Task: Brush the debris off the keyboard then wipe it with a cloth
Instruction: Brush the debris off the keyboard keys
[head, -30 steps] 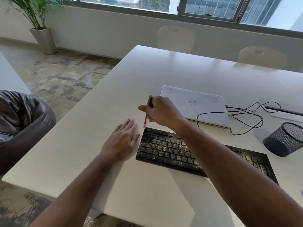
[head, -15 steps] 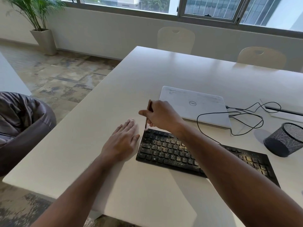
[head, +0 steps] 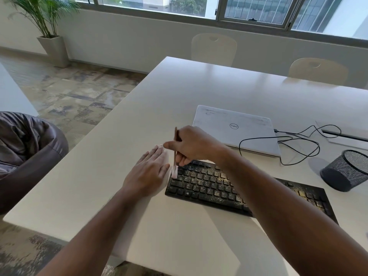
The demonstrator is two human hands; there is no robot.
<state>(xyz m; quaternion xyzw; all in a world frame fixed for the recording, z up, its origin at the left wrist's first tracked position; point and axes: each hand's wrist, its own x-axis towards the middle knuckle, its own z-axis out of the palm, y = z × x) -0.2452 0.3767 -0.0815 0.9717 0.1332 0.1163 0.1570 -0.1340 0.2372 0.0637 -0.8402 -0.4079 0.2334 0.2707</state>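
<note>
A black keyboard lies on the white table, its keys speckled with yellowish debris. My right hand grips a thin brush nearly upright, and the pale bristles touch the keyboard's far left corner. My left hand rests flat on a white cloth just left of the keyboard, fingers straight. My right forearm crosses over the keyboard's middle and hides part of it.
A closed white laptop lies behind the keyboard with a black cable looping to its right. A black mesh cup stands at the right. Two chairs stand at the far side, a beanbag on the left.
My right hand has moved the brush down and toward me, from above the table behind the keyboard onto its left corner keys. My left hand stays flat in the same spot.
</note>
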